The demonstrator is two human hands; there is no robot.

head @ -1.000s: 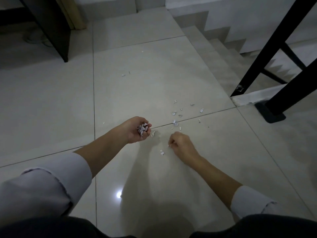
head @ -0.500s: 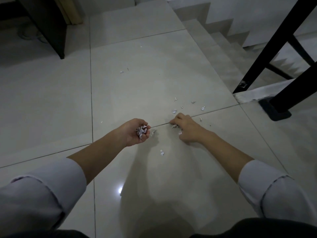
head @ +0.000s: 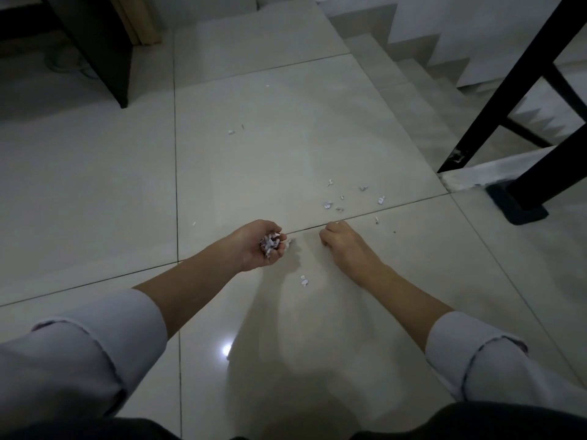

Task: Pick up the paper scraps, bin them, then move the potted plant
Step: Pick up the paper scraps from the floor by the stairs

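Observation:
My left hand (head: 259,246) is cupped palm-up just above the tiled floor, closed around a handful of white paper scraps (head: 270,244). My right hand (head: 341,241) rests knuckles-up on the floor beside it, fingers curled at the tile joint; what its fingertips hold is hidden. Several small scraps (head: 328,205) lie scattered beyond the right hand. One scrap (head: 304,282) lies between my forearms, one (head: 231,132) farther out on the tile. No bin or potted plant is in view.
Stairs (head: 413,77) descend at the upper right. A black railing post (head: 495,87) and its base (head: 517,204) stand on the right. A dark furniture leg (head: 111,58) stands at the upper left. The floor is glossy pale tile (head: 95,185).
My right hand reached forward to the scraps by the tile joint, then drew back slightly toward my left hand. The scraps near the joint are gone. My left hand stayed put, still holding its handful.

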